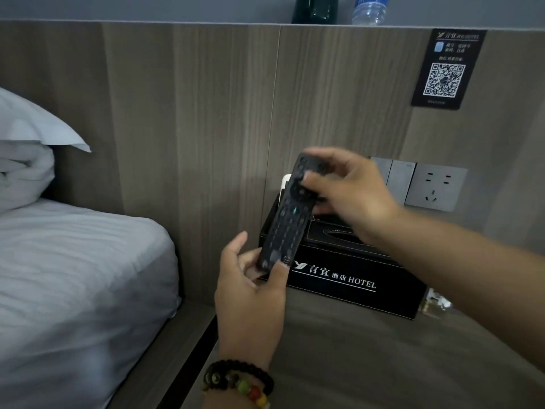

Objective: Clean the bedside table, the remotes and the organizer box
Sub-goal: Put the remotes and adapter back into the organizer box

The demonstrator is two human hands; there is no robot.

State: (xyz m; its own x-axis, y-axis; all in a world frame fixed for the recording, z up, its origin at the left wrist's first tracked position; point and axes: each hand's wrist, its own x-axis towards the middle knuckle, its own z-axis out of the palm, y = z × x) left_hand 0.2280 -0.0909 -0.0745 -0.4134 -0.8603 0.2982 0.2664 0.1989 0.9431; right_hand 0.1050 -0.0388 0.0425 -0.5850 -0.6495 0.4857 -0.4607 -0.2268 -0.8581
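A long black remote (287, 219) is held tilted above the left end of the black organizer box (354, 278), which carries white hotel lettering and stands on the wood-grain bedside table (368, 358). My left hand (250, 290) grips the remote's lower end. My right hand (351, 190) grips its upper end, thumb on the buttons. A white remote (285, 182) pokes up from the box's rear slot, mostly hidden behind the black one.
A bed with white sheets (73, 276) and pillows (26, 149) lies to the left. Wall switches and a socket (433, 187) sit behind the box. A QR sign (445, 69) hangs above. Two bottles (368, 8) stand on the top ledge. Something small and shiny (436, 302) lies right of the box.
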